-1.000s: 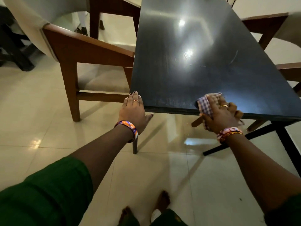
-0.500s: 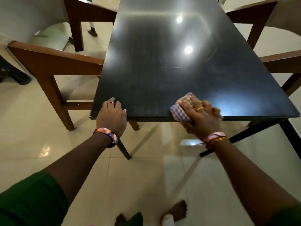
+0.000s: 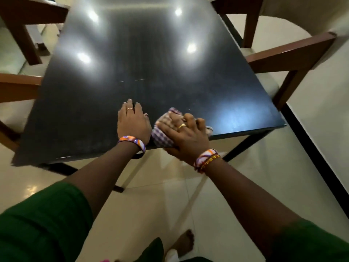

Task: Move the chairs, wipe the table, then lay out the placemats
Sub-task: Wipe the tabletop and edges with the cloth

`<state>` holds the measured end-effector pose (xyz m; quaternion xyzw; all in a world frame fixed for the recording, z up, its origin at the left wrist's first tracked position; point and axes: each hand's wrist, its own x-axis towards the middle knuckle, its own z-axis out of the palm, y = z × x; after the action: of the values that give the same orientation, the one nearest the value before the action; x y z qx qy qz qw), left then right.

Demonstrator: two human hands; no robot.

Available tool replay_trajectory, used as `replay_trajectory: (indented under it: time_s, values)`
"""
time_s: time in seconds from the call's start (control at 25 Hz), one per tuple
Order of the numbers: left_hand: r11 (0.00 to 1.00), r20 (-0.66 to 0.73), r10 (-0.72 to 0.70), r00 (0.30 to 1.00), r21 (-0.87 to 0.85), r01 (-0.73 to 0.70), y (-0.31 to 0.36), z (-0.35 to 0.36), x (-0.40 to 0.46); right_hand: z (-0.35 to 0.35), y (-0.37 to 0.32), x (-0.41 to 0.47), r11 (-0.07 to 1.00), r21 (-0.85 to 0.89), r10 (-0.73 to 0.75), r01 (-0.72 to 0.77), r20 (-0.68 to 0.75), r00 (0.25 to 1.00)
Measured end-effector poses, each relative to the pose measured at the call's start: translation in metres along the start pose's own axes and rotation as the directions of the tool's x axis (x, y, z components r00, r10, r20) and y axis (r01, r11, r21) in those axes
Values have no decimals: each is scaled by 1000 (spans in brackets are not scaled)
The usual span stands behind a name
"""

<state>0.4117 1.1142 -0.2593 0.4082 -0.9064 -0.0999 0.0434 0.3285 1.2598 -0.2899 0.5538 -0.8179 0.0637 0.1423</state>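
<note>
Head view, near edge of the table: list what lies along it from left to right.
Bare table corner → left hand flat on the top → checked cloth → right hand gripping it → bare right corner.

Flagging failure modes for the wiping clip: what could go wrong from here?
1. The checked cloth bunched under the right hand overhangs the glossy black table's near edge; it could slip off.
2. The left hand lies flat beside the cloth, so the wipe may bump it.
3. The brown wooden chair touches the right edge, hindering reach there.

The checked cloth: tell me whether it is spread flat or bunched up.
Bunched up. The checked cloth bulges in a wad under the right hand, whose fingers curl over it at the table edge.
</note>
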Motion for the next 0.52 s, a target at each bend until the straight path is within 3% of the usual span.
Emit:
replay_trajectory:
  time_s: [0.08,0.2,0.32,0.4,0.44,0.52]
  values:
    - [995,-24,-87,996,-42,86,26,5,13,-8,36,-7,999,-27,-41,42,25,999]
    - [984,-50,-173,984,-47,171,39,10,22,-22,126,-54,966,-26,258,-257,52,965]
    - [984,-69,-177,982,-27,176,37,12,22,-37,178,-73,791,-56,610,-609,152,778]
    - [986,-78,-168,983,-30,167,37,13,21,-36,158,-47,728,-86,684,-680,148,714]
    - [986,-85,-168,982,-36,165,37,13,21,-33,136,-31,747,-53,660,-662,173,731]
    - [985,-92,-168,982,-47,164,35,13,22,-25,77,0,856,62,490,-512,215,845]
